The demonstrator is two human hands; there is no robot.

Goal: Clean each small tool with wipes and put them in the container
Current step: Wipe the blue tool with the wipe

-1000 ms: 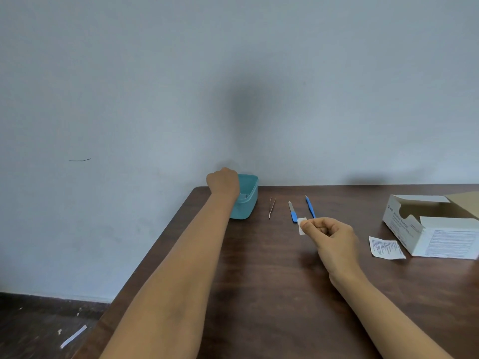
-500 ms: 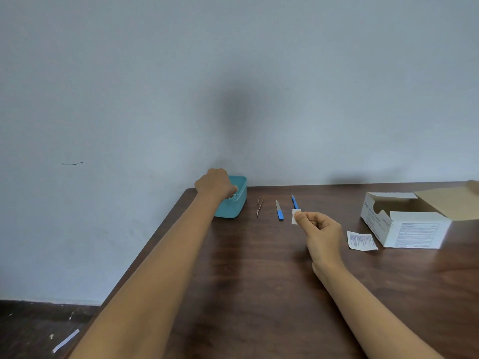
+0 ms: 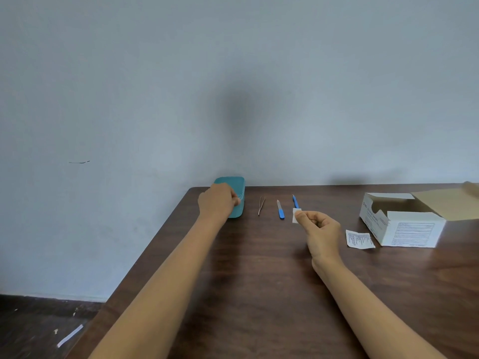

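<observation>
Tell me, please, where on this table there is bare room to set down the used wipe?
The near table between both forearms is bare, as is the strip right of the torn packet, before the box. It is crowded between the teal container and the wipe.

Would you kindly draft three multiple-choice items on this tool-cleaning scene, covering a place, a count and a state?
1. Where is the teal container?
A. at the table's far left corner
B. beside the cardboard box
C. on the floor

2. How many small tools lie loose on the table?
A. one
B. three
C. five

3. What is the right hand doing?
A. resting flat and empty
B. pinching a small white wipe
C. gripping the tweezers

Answers: 1 A, it sits at the far left corner under the left hand; 2 B, tweezers and two blue-handled tools; 3 B, the wipe sticks out of its fingertips.
</observation>
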